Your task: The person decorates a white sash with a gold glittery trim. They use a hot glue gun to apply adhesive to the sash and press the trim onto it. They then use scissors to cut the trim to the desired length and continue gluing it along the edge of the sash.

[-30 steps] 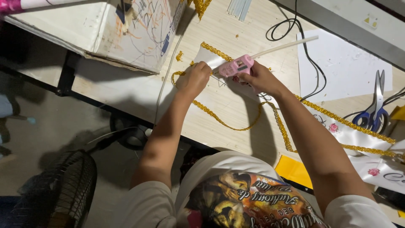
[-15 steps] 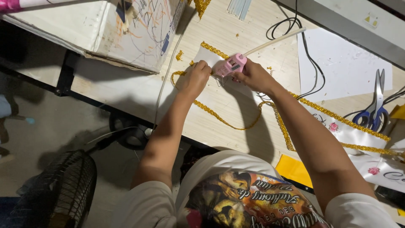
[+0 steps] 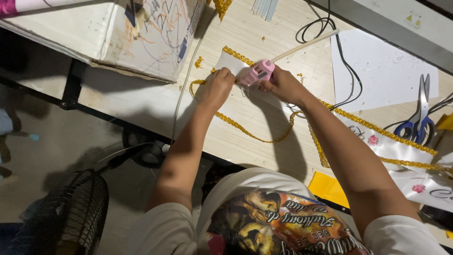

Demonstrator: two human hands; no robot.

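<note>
Head view, wooden table [image 3: 264, 156]. Right hand [image 3: 283, 85]: fingers wrapped around pink glue gun [image 3: 257, 73], nozzle down at white ribbon [image 3: 226, 63]. Left hand [image 3: 218, 87]: fingertips pinched on gold trim [image 3: 236, 123] at ribbon's edge. Blue scissors [image 3: 417, 125] lie well apart, rightward.

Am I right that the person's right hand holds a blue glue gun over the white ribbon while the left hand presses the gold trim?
Not quite: the glue gun in the right hand is pink, as the head view shows. The left hand does press the gold trim at the white ribbon.
</note>
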